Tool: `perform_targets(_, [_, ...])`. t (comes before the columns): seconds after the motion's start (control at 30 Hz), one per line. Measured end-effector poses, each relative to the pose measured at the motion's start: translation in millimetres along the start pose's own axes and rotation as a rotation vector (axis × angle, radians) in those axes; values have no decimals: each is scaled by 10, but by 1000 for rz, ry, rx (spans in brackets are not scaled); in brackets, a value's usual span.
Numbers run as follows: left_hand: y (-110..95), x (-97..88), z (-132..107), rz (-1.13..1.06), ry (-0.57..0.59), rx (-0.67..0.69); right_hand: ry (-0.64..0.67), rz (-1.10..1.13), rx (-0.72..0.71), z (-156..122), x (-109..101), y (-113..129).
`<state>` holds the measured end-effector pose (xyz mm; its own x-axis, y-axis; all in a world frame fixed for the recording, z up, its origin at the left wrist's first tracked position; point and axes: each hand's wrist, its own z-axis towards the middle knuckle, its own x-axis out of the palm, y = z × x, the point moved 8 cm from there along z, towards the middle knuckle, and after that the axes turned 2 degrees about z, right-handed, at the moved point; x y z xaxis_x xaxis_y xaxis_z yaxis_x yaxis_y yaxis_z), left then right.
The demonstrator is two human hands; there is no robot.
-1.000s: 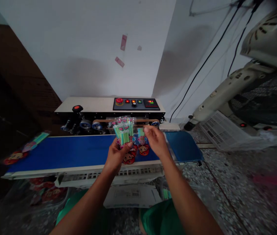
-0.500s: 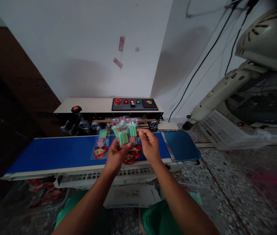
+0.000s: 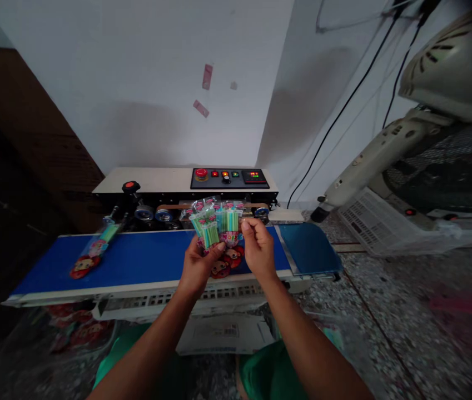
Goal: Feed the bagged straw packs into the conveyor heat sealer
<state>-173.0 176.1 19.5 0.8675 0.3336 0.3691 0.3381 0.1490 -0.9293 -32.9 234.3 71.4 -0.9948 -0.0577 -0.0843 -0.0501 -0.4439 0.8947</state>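
Note:
My left hand (image 3: 199, 260) is closed round a fanned bunch of clear packets (image 3: 209, 232), each with green sticks in the upper part and a red-haired cartoon figure below. With thumb and finger, my right hand (image 3: 257, 244) pinches the right edge of another such packet (image 3: 231, 222). This packet stands upright at the sealing band of a band sealer (image 3: 152, 180), over its blue conveyor belt (image 3: 144, 255). A separate packet (image 3: 94, 251) lies slanted at the belt's left part, its top near the rollers. What the sticks are I cannot tell.
The sealer's control panel (image 3: 229, 178) has a red stop button and lit digits. Below the belt's left end, a clear bag (image 3: 81, 330) holds more red-haired packets. A white plastic crate (image 3: 379, 222) and a grey jointed machine arm (image 3: 369, 150) stand to the right.
The separate packet has travelled left along the belt and turned slantwise. The packet at my right hand has shifted slightly right and up with that hand. My left hand has hardly moved.

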Motion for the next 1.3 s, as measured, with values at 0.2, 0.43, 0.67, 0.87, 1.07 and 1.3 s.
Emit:
perform_targets(0.2, [18, -38, 26, -21, -30, 20, -149, 52, -20, -6, -94, -9])
perform_targets(0.43, [60, -130, 47, -56, -89, -8, -256, 114, -91, 67, -416, 45])
perform_targets(0.67, [63, -142, 52, -50, -94, -12, -236, 91, -51, 131, -497, -124])
perform_targets(0.87, [-2, -131, 38, -55, -97, -11, -192, -259, 71, 223, -735, -366])
perform_targets(1.07, [-28, -113, 24, -73, -98, -17, -209, -818, 99, 320, -1101, -530])
perform_targets(1.3, [-39, -148, 44, -58, -77, 1, -268, -364, -140, 251, -998, -227])
